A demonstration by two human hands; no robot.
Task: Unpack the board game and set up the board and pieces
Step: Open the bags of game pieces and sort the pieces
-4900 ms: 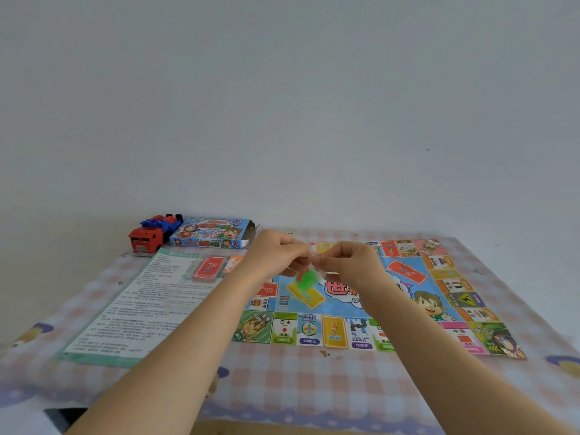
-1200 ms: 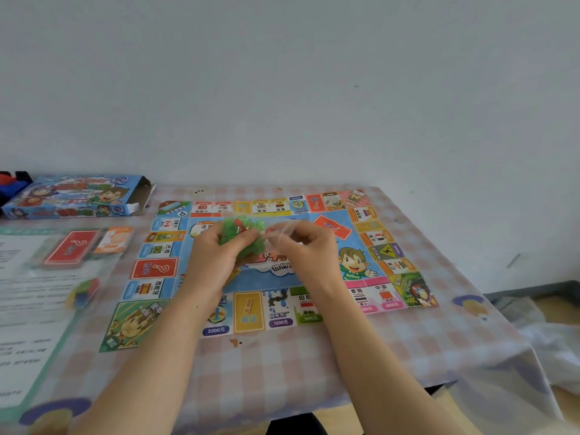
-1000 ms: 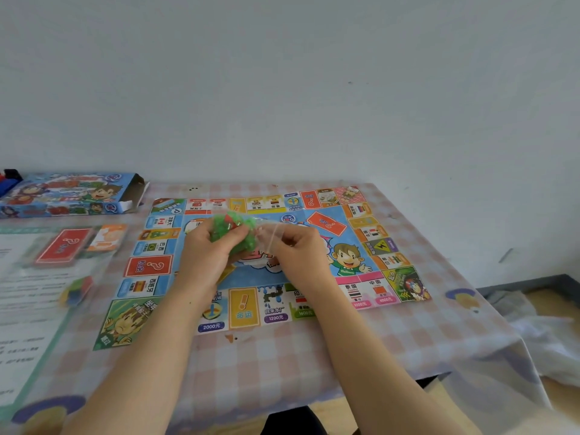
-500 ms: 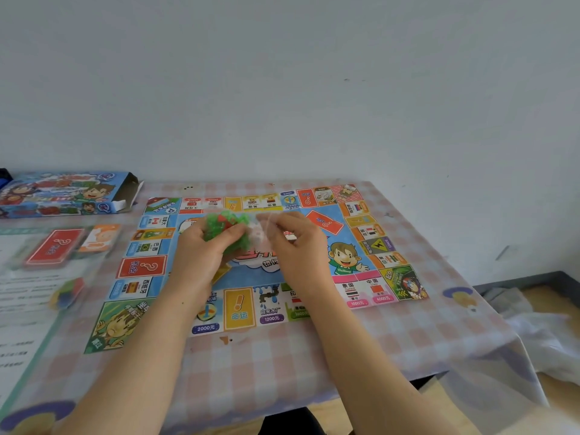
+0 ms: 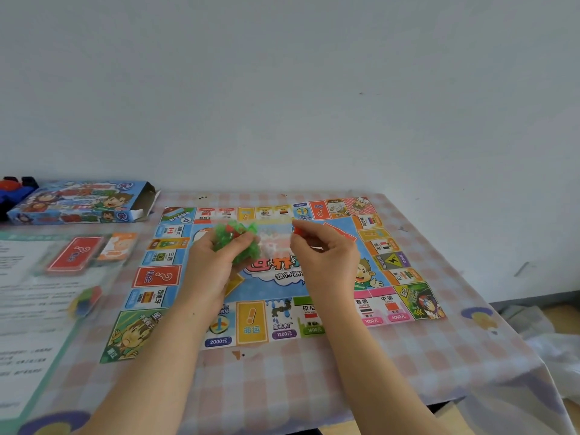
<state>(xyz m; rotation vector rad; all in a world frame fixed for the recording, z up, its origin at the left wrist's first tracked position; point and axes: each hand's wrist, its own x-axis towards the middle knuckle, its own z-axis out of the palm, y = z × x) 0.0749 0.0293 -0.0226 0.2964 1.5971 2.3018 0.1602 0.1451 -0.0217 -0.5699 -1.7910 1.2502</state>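
- Your left hand curls round a clump of green and red pieces, holding it above the middle of the game board. Blur makes it hard to tell whether a clear wrapper surrounds them.
- Your right hand pinches a small red piece between thumb and forefinger, near the clump but apart from it. Its shape is too small to make out.
- The board lies flat on the checked tablecloth. Your hands and forearms hide part of its centre and some squares along its near edge.
- Left of the board, a red card stack and an orange card stack sit side by side at the far end of the instruction sheet. The sheet is cut off by the frame and its print is blurred.
- A multicoloured thing on the sheet is too blurred to name.
- The game box lies far left with its end flap open towards the board; its inside is hidden.
- Behind it, a red and blue toy is mostly cut off.
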